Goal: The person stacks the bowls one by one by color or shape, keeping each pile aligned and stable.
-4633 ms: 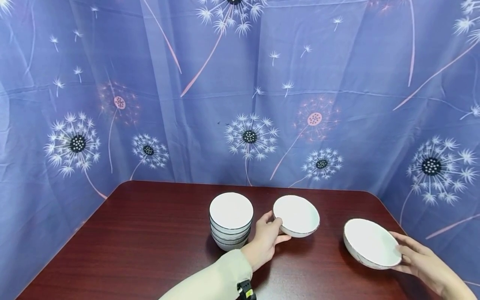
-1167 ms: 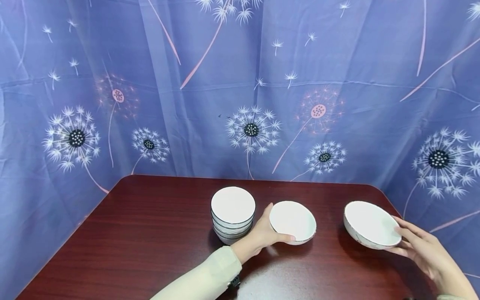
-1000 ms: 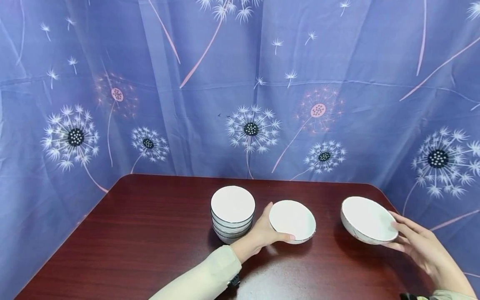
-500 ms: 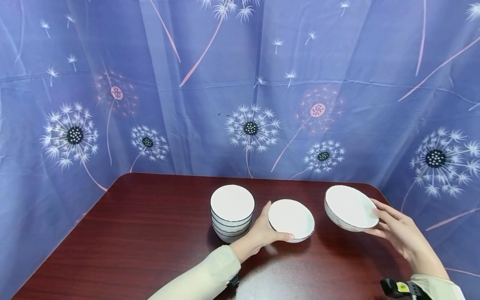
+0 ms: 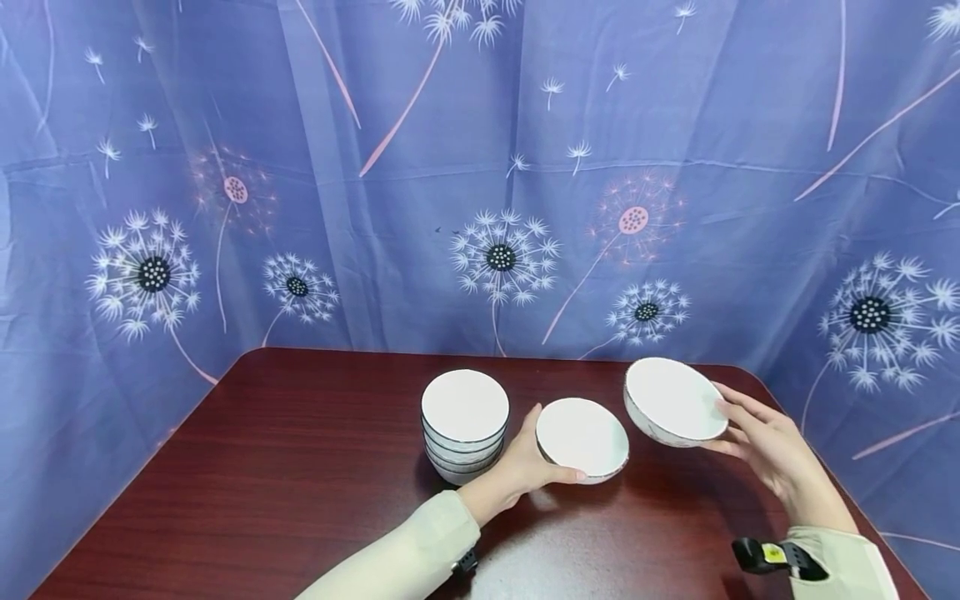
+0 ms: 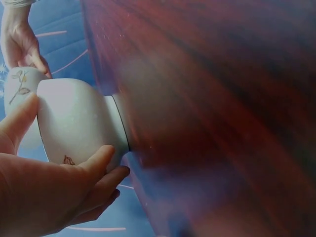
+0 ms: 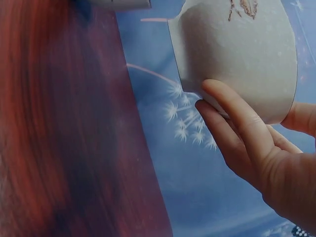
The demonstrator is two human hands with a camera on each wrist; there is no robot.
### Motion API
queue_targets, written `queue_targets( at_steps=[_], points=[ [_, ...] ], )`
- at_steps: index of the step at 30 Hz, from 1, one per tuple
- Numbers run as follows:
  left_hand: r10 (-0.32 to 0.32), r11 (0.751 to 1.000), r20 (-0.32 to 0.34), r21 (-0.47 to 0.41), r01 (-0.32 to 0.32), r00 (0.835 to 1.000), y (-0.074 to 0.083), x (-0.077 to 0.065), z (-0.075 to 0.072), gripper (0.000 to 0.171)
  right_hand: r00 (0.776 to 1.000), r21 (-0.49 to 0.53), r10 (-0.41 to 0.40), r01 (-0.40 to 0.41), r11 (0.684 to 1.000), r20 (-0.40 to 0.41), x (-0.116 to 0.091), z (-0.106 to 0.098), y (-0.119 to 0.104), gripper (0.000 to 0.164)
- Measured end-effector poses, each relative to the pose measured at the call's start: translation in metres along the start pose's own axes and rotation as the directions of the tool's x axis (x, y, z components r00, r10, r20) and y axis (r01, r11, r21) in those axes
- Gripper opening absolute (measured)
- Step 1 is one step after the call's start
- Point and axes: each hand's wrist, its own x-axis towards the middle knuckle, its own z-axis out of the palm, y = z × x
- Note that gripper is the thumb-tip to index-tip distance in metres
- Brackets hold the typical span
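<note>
Slightly right of the table's middle, a white bowl (image 5: 583, 437) is gripped from its left side by my left hand (image 5: 521, 467). In the left wrist view that bowl (image 6: 79, 113) shows a dark ring at its foot, close over the table, and a small brown floral print by the fingers. My right hand (image 5: 772, 446) holds a second white bowl (image 5: 671, 404) by its right side, raised over the table and tilted. The right wrist view has fingers (image 7: 242, 118) under this bowl (image 7: 237, 59), near its foot, and the thumb at the rim.
A stack of several white bowls (image 5: 463, 425) with dark rims stands just left of my left hand. The dark red wooden table (image 5: 262, 467) ends at the back against a blue curtain (image 5: 390, 275) with a dandelion print.
My right hand has carried its bowl left and farther back, closer to the other held bowl. My left hand shifted its grip on its bowl earlier, then stayed nearly still. The stack is unchanged.
</note>
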Motion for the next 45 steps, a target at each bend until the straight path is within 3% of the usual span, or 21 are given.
queue_targets(
  at_steps=[19,33,45],
  points=[
    [0.015,1.0,0.003,-0.011,-0.015,1.0,0.001,0.002,-0.004,0.117,0.998,-0.098,0.043,-0.048,0.994,-0.048,0.02,0.042,-0.006,0.029],
    [0.012,1.0,0.019,-0.025,-0.012,1.0,0.001,-0.001,-0.003,0.118,0.989,-0.139,0.113,-0.125,0.982,-0.095,0.028,0.066,-0.001,0.023],
    [0.032,0.998,0.035,-0.055,-0.03,0.999,0.001,-0.002,-0.002,0.118,0.99,-0.263,0.11,-0.13,0.956,-0.09,0.032,0.078,0.009,0.022]
  ],
)
